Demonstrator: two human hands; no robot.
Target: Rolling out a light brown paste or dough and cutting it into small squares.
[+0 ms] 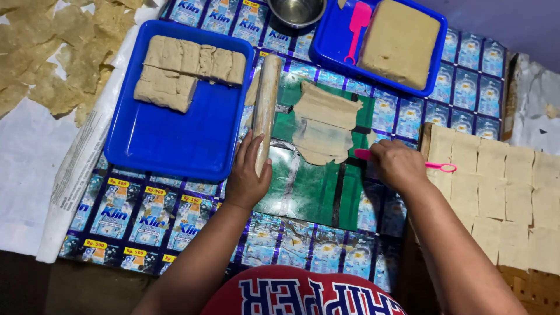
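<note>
My left hand [247,175] rests on the near end of a wooden rolling pin [266,99] lying lengthwise on the work surface. My right hand [398,165] is closed around a pink plastic scraper [440,167], its blade end toward a thin sheet of rolled beige dough [324,122] spread on the green mat. The dough sheet lies just beyond my right hand, with a folded upper edge.
A blue tray [169,143] at left holds cut dough blocks [186,67]. Another blue tray [332,41] at the back holds a big dough slab [399,41] and a pink spatula [357,26]. Cut dough squares [496,186] lie at right, a metal bowl [297,10] at top, dried pieces [52,58] far left.
</note>
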